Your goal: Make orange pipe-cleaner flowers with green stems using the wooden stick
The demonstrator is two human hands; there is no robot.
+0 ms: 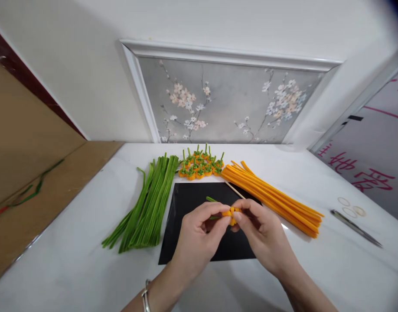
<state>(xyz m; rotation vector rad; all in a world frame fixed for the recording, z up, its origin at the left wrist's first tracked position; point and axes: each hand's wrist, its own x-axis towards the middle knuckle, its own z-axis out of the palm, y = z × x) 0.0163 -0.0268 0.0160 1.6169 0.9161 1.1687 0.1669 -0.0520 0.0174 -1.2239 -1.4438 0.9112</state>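
Note:
Both hands meet over a black mat (192,229), pinching one small bent piece of orange pipe cleaner (232,213) between thumbs and fingertips. My left hand (200,236) grips its left side, my right hand (260,232) its right side. A short green pipe cleaner end (211,199) sticks out behind my left fingers; whether it joins the orange piece is hidden. Behind the mat stand several small orange pumpkin shapes with green stems (200,167). A bundle of green pipe cleaners (150,203) lies to the left, a bundle of orange pipe cleaners (273,195) to the right.
A thin wooden stick (234,189) rests at the mat's back edge, partly behind my right hand. Tweezers (357,227) and several pale rings (349,212) lie on the white table at right. A cardboard box (33,173) stands left; a flowered panel (231,99) backs the table.

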